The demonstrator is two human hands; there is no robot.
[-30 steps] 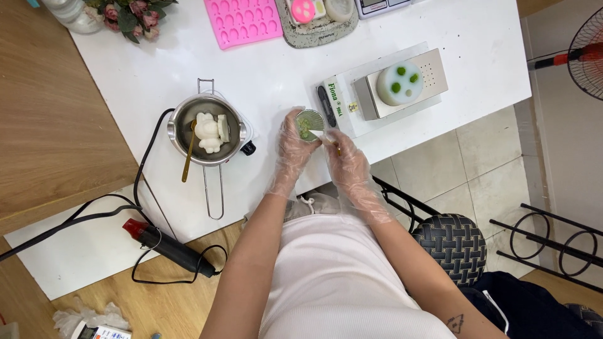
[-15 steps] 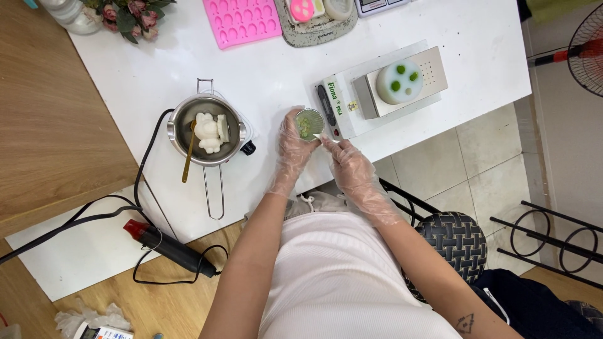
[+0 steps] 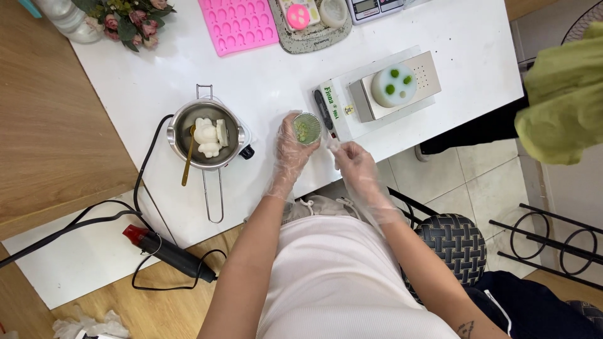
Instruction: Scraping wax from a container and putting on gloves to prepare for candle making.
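Left of the small cup (image 3: pixel 307 129) sits one steel pot (image 3: pixel 206 133) on the white worktop (image 3: pixel 276 75), holding white lumps and one gold spoon (image 3: pixel 188 160). My left hand (image 3: pixel 292 150) is curled round the cup of green bits; best kept level, I judge. My right hand (image 3: pixel 355 164), just right of it, pinches something small I can't identify. Further right, one scale (image 3: pixel 383 91) carries one white block with three green dots.

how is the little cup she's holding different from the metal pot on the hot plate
The small cup is held in the gloved left hand; the metal pot stands free on the white table. The small cup is far smaller and shows no handle; the metal pot has a long wire handle. The small cup holds green bits; the metal pot holds white lumps and a gold spoon. Both are round and open-topped.
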